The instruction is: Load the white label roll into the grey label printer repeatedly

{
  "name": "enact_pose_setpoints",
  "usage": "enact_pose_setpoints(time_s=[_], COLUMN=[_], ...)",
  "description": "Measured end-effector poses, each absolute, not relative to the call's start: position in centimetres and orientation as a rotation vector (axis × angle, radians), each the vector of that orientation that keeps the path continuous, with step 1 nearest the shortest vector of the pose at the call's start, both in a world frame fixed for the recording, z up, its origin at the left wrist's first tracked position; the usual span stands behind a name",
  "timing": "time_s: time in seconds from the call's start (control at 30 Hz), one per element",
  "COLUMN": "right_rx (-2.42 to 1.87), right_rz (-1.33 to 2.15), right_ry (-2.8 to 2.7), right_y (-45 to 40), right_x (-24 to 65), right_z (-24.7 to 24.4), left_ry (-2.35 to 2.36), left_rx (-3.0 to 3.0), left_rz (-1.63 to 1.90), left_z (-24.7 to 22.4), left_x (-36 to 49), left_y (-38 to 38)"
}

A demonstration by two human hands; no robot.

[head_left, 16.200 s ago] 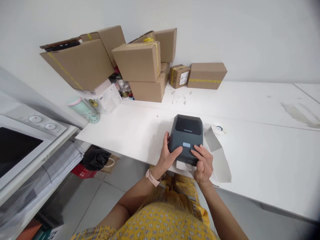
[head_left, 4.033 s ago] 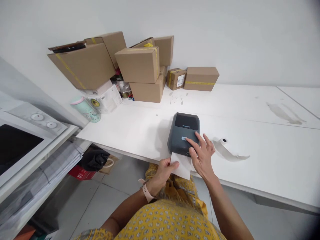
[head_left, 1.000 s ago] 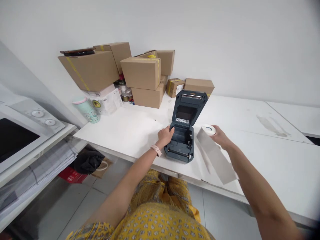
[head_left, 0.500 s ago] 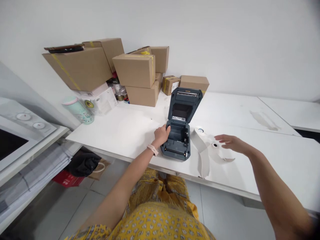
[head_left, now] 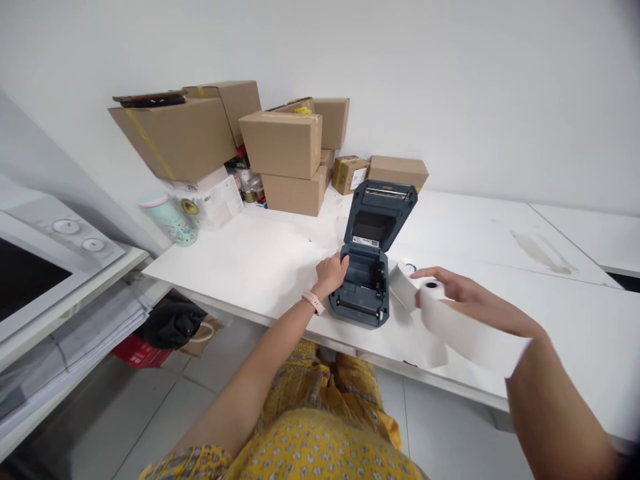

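A dark blue-grey label printer [head_left: 364,277] stands on the table with its lid [head_left: 380,212] raised and its inner bay bare of paper. My left hand [head_left: 332,273] is closed on the left side of its base, thumb over the rim. To the right of the printer, my right hand [head_left: 463,297] grips a small white paper roll [head_left: 431,291] with a dark core; its loose strip [head_left: 475,339] trails toward my forearm. Just behind that roll, a second paper roll [head_left: 404,269] rests on the table, its strip partly hidden by the held one.
Cardboard boxes [head_left: 283,143] are stacked against the wall, with smaller boxes [head_left: 397,172] behind the printer. A mint green tumbler [head_left: 170,219] stands at the table's left end. A microwave [head_left: 65,247] sits on a shelf at far left. The white table [head_left: 250,263] has its front edge close to me.
My right hand has taken hold of the nearer paper roll and lifted it, its strip swinging out to the right. My left hand stays on the printer. The view has shifted slightly.
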State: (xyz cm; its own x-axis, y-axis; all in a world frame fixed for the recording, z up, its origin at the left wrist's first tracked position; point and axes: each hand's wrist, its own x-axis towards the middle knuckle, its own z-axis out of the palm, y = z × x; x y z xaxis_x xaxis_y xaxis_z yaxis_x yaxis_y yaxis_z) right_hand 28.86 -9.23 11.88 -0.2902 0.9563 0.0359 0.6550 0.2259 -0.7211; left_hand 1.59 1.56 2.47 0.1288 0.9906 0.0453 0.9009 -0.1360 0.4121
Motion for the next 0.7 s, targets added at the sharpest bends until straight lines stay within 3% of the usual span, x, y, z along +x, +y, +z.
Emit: enact_pose_setpoints(time_s=[0.1, 0.23, 0.7], right_rx=[-1.367, -1.515, -1.870], right_rz=[0.966, 0.620, 0.238], right_ry=[-2.244, -2.548, -2.529], right_y=[-5.8, -0.4, 2.7], right_x=[23.5, 19.1, 18.2], right_z=[11.8, 8.5, 2.0], left_ry=[1.837, 1.824, 1.740], left_rx=[2.109, 2.092, 2.017], left_rz=[0.475, 0.513, 0.429], left_z=[2.3, 2.2, 2.5], left_x=[1.5, 1.4, 1.3], left_y=[1.6, 1.5, 1.9])
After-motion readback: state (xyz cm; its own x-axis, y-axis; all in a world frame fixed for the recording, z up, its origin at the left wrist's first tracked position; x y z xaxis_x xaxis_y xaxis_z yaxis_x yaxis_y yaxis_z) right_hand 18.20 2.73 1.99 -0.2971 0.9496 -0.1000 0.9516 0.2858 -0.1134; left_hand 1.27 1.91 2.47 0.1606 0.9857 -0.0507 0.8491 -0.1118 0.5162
